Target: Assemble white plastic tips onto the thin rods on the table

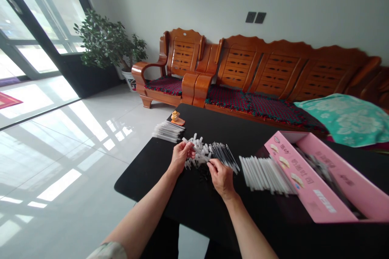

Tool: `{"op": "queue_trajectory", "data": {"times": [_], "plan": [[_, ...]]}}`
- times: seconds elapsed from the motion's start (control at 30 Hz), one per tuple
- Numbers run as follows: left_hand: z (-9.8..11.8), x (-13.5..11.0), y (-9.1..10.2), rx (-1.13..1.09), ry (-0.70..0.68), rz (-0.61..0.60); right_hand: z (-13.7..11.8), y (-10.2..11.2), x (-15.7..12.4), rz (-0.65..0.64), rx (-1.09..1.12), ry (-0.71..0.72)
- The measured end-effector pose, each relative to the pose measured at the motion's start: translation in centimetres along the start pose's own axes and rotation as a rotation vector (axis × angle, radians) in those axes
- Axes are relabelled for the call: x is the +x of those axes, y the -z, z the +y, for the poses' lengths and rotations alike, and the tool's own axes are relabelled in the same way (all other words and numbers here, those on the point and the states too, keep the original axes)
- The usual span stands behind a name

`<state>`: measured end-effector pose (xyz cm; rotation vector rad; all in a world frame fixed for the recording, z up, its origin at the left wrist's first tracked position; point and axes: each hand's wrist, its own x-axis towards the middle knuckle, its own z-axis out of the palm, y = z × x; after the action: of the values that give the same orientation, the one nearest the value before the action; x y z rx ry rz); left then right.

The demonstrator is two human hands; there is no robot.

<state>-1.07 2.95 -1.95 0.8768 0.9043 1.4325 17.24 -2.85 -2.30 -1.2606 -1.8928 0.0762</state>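
Observation:
My left hand (pixel 182 156) and my right hand (pixel 221 176) are close together over the black table, fingers pinched. Between them runs a slim translucent pen barrel (pixel 201 154), slightly blurred, with one end in each hand. Under and behind the fingers lies a loose pile of short white plastic pieces (pixel 198 141), partly hidden by my hands. Just right of it are dark pen refills (pixel 224 153) with pale tips, laid side by side. Beyond my left hand sits a stack of white translucent tubes (pixel 168 131). A row of thicker white tubes (pixel 266 174) lies right of my right hand.
A pink open box (pixel 319 186) with dark items inside stands on the right of the black table (pixel 146 172). A small orange figurine (pixel 176 118) is at the far left edge. Behind are a wooden sofa (pixel 240 68), a turquoise cloth (pixel 346 117) and a potted plant (pixel 106 44).

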Motion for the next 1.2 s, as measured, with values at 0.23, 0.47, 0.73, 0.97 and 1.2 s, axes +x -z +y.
{"op": "queue_trajectory", "data": {"times": [0.23, 0.47, 0.73, 0.97, 1.2], "plan": [[0.0, -0.1, 0.0, 0.011, -0.018, 0.014, 0.0, 0.2, 0.0, 0.009, 0.022, -0.023], [0.1, 0.0, 0.0, 0.009, -0.021, 0.007, 0.0, 0.1, 0.1, -0.022, 0.015, 0.012], [0.1, 0.6, 0.8, -0.048, -0.083, 0.127, 0.2, 0.7, 0.0, 0.008, -0.074, -0.041], [0.4, 0.3, 0.6, -0.041, -0.082, 0.102, -0.1, 1.1, 0.1, 0.003, -0.101, -0.034], [1.2, -1.5, -0.9, 0.045, 0.005, -0.284, -0.9, 1.2, 0.4, 0.073, -0.034, 0.028]]}}
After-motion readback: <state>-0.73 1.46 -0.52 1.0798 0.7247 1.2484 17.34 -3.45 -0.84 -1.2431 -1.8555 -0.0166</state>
